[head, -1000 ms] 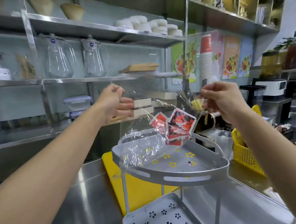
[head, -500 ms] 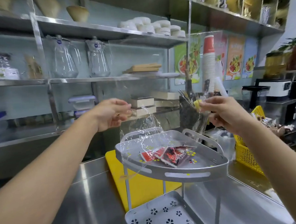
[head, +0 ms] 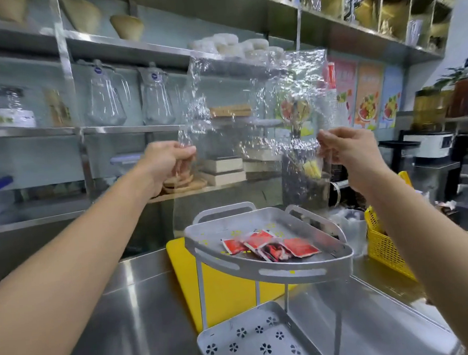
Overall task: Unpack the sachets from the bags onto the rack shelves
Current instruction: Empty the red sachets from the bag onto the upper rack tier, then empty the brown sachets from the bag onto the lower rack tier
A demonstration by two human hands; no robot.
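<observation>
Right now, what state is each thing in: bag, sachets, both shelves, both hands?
Clear bag: held up, looks empty.
Red sachets: lying loose on the top shelf.
Top shelf: holds sachets.
Bottom shelf: nothing visible on it.
Left hand: pinching one bag edge.
Right hand: pinching the other.

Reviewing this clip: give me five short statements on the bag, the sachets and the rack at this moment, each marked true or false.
1. Both hands, left hand and right hand, hold the clear plastic bag. True.
2. The red sachets lie on the lower shelf. False: they lie on the top shelf.
3. The lower shelf holds no sachets. True.
4. The bag rests on the rack. False: it is held up above it.
5. A yellow basket stands to the rack's right. True.
</observation>
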